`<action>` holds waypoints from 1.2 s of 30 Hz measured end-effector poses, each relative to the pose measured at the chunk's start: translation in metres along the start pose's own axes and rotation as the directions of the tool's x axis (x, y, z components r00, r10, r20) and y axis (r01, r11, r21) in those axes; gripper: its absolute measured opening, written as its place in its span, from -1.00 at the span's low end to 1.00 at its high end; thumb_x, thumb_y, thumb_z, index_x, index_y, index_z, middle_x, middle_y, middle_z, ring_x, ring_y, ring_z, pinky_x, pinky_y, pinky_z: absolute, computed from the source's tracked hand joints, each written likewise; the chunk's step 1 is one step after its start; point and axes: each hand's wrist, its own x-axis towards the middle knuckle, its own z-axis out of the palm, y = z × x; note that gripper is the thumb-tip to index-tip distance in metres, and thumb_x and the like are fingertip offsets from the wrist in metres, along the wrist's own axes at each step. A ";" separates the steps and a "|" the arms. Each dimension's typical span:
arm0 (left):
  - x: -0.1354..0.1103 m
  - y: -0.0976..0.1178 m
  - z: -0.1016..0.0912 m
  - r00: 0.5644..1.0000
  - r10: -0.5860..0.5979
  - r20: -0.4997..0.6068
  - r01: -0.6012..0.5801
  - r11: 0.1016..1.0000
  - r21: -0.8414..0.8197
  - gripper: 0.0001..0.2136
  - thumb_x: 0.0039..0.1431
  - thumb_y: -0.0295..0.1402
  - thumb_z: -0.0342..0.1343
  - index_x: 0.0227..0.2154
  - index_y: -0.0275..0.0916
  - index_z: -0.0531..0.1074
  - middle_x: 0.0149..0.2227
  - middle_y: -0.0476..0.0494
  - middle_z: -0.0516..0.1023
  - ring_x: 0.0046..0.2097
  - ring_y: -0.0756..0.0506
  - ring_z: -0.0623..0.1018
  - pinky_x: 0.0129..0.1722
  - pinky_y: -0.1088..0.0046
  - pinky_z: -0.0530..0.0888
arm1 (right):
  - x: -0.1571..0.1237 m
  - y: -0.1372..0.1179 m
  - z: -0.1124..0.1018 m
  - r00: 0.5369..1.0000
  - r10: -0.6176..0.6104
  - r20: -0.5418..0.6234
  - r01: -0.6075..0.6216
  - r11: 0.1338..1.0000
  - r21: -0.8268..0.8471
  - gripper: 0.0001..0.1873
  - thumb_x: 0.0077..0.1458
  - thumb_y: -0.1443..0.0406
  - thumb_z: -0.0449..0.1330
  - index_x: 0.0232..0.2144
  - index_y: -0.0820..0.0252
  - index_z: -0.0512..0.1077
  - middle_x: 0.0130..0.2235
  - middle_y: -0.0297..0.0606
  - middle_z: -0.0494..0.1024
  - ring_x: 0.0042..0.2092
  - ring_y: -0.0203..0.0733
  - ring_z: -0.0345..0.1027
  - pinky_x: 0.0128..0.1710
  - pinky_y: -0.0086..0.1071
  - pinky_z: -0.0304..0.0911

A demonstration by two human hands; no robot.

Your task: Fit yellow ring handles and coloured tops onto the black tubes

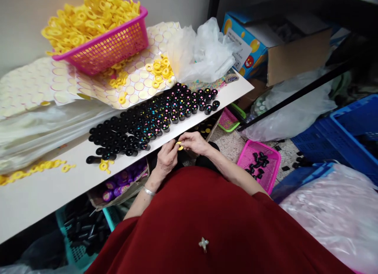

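Note:
Between my fingertips, just in front of the table edge, is a small yellow plastic ring piece (180, 146). My left hand (167, 157) is closed around its near side, and the fingers of my right hand (193, 143) pinch it from the other side. Rows of small black cups (153, 114) stand on the white table (73, 191) beyond my hands; many hold coloured beads, while those toward the left look plain black. A few yellow ring pieces (104, 165) lie by the cups' near left end. One black cup (93, 159) lies on its side there.
A pink basket (118, 43) heaped with yellow pieces stands on sticker sheets (141, 84) at the back. Plastic bags (206, 49) lie beside it. Below are a pink basket (273, 163) of black parts, a teal crate (78, 254) and a box of purple items (121, 185). Blue crates (339, 128) stand right.

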 end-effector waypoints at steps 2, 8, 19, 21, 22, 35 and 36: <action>0.015 -0.001 0.000 0.988 -0.131 -0.081 0.138 0.987 0.083 -0.76 0.15 -0.37 0.02 -0.16 -0.28 0.48 -0.03 -0.37 0.46 -0.01 -0.20 0.43 -0.03 0.20 0.38 | 0.003 0.004 -0.004 0.984 0.037 -0.172 -0.026 0.997 0.067 -0.82 -0.12 0.25 0.20 -0.42 0.24 0.39 -0.56 -0.42 0.40 -0.55 -0.40 0.25 -0.56 -0.51 0.17; 0.064 0.000 0.005 0.835 -0.541 -0.099 0.548 0.800 0.243 -0.61 0.08 -0.06 0.09 -0.25 -0.33 0.43 0.16 -0.50 0.25 0.23 -0.44 0.11 0.12 -0.09 0.07 | 0.020 0.024 -0.013 0.908 -0.041 -0.416 0.038 0.999 -0.015 -0.90 -0.11 0.33 0.08 -0.43 0.20 0.32 -0.55 -0.41 0.38 -0.50 -0.33 0.34 -0.50 -0.46 0.25; 0.072 0.001 0.010 0.854 -0.519 -0.039 0.507 0.813 0.287 -0.71 0.02 -0.18 0.16 -0.27 -0.29 0.43 0.18 -0.40 0.26 0.28 -0.44 0.03 0.15 -0.05 0.01 | 0.021 0.021 -0.009 0.871 -0.140 -0.470 0.137 0.990 -0.042 -0.90 -0.10 0.30 0.11 -0.44 0.19 0.35 -0.46 -0.38 0.39 -0.50 -0.37 0.34 -0.52 -0.47 0.25; 0.069 0.004 0.015 0.887 -0.461 -0.005 0.447 0.859 0.250 -0.73 0.01 -0.18 0.16 -0.29 -0.26 0.45 0.16 -0.37 0.29 0.27 -0.41 0.07 0.14 -0.01 0.05 | 0.021 0.015 -0.006 0.879 -0.069 -0.472 0.118 0.990 0.075 -0.86 -0.12 0.27 0.15 -0.42 0.19 0.35 -0.53 -0.42 0.41 -0.52 -0.37 0.33 -0.53 -0.49 0.25; 0.068 0.006 0.017 0.898 -0.439 0.013 0.425 0.876 0.229 -0.74 0.02 -0.19 0.15 -0.29 -0.26 0.45 0.15 -0.36 0.30 0.27 -0.40 0.08 0.13 0.01 0.07 | 0.021 0.012 -0.005 0.881 -0.038 -0.472 0.106 0.987 0.119 -0.84 -0.14 0.26 0.16 -0.42 0.20 0.36 -0.56 -0.43 0.41 -0.54 -0.38 0.32 -0.54 -0.50 0.24; 0.059 -0.001 0.000 0.881 -0.446 -0.160 0.438 0.895 -0.085 -0.77 0.04 -0.46 -0.07 -0.27 -0.30 0.43 -0.12 -0.28 0.45 -0.06 -0.13 0.43 -0.03 0.26 0.36 | 0.036 -0.012 0.005 0.921 -0.006 -0.390 0.064 0.989 0.134 -0.86 -0.22 0.29 0.18 -0.50 0.21 0.34 -0.63 -0.48 0.37 -0.60 -0.41 0.27 -0.62 -0.53 0.18; 0.059 0.000 0.000 0.867 -0.469 -0.168 0.458 0.883 -0.100 -0.77 0.05 -0.47 -0.09 -0.29 -0.29 0.43 -0.16 -0.25 0.46 -0.10 -0.11 0.45 -0.05 0.29 0.37 | 0.038 -0.012 0.006 0.923 -0.003 -0.385 0.056 0.990 0.126 -0.87 -0.21 0.30 0.17 -0.50 0.20 0.34 -0.63 -0.48 0.37 -0.60 -0.41 0.26 -0.62 -0.53 0.18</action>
